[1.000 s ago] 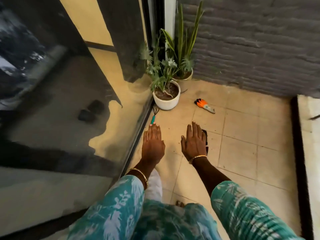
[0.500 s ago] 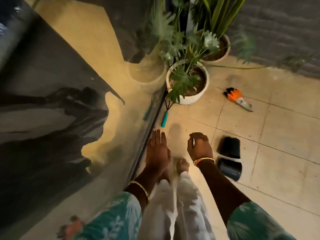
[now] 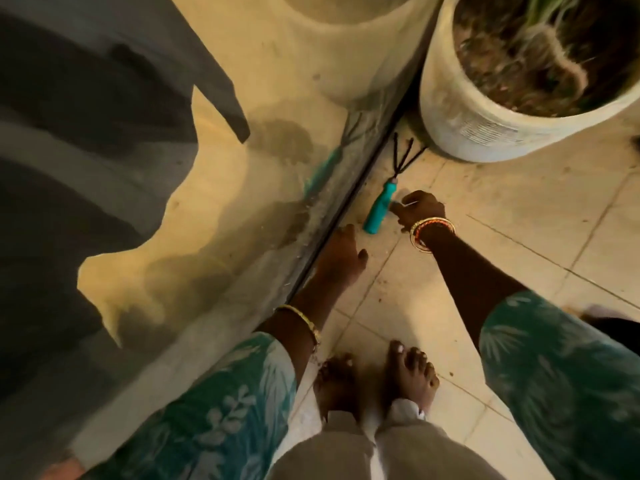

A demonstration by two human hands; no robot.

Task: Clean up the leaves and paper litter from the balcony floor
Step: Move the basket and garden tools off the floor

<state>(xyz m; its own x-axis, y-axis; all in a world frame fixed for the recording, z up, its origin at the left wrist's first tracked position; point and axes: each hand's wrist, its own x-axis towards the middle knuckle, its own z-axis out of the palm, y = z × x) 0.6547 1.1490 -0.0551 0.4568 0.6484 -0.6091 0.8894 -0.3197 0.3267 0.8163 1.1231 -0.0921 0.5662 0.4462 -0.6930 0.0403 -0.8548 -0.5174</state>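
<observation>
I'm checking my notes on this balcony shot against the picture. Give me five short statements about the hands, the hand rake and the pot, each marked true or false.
1. The hand rake has a teal handle and black prongs. True.
2. The hand rake stands inside the white plant pot. False: it lies on the tiled floor beside the pot, along the glass door's track.
3. The right hand is right beside the rake's handle. True.
4. The left hand grips the rake. False: it holds nothing and hangs low by the track.
5. The person wears shoes. False: both feet are bare.
</observation>
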